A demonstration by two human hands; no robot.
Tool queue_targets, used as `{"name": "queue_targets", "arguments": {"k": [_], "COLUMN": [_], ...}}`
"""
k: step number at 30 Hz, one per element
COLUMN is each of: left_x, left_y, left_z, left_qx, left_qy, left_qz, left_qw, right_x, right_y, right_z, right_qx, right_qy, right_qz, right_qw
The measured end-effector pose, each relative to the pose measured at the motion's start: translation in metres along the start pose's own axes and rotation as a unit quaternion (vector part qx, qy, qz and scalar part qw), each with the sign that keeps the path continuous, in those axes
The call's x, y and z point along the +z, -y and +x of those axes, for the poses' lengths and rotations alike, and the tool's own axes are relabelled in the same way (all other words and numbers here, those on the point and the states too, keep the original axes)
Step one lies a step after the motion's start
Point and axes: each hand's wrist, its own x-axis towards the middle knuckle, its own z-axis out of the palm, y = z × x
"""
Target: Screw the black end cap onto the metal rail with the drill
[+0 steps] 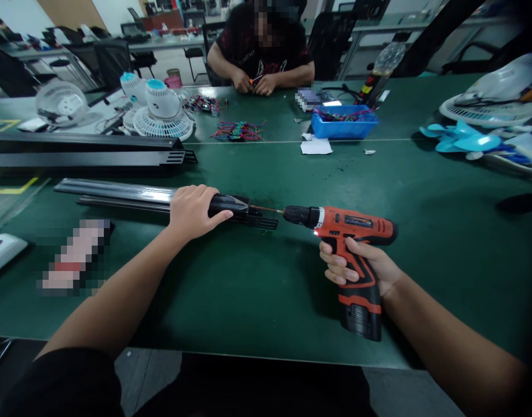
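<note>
An orange and black cordless drill point(357, 226) is gripped by its handle in my right hand point(365, 263). Its small light is lit, and its long thin bit point(267, 209) points left to the end of a dark, glossy metal profile point(118, 189). My left hand point(194, 211) lies over that profile near its right end, fingers wrapped across the top and thumb along the near side. Under and beside it lies another black slotted strip point(263, 223). Whether the bit's tip is inside the profile's end, I cannot tell.
More long black profiles point(79, 157) lie at the left. Fan parts point(161, 110), wired boards point(237, 131), a blue bin point(345, 123) and turquoise fan blades point(461, 139) stand farther back. Across the green table point(266, 313) a person point(261, 52) works with both hands.
</note>
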Motion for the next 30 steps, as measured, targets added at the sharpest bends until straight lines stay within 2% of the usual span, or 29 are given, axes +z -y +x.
{"name": "queue_targets", "arguments": {"k": [9, 16, 22, 30], "left_x": [0.0, 0.0, 0.005, 0.009], "left_y": [0.0, 0.003, 0.015, 0.019], "left_z": [0.0, -0.002, 0.002, 0.004], "left_qx": [0.003, 0.018, 0.086, 0.11], "left_qy": [0.005, -0.024, -0.014, -0.022], "left_qz": [0.011, 0.016, 0.029, 0.051], "left_qw": [1.0, 0.999, 0.996, 0.992], "right_x": [-0.002, -0.001, 0.002, 0.003], "right_y": [0.0, 0.001, 0.001, 0.0], "right_z": [0.0, 0.001, 0.004, 0.004], "right_qx": [-0.005, 0.01, 0.019, 0.01], "right_qy": [0.007, 0.032, 0.01, 0.002], "right_qz": [0.009, 0.044, 0.087, 0.06], "right_qw": [1.0, 0.998, 0.996, 0.998]}}
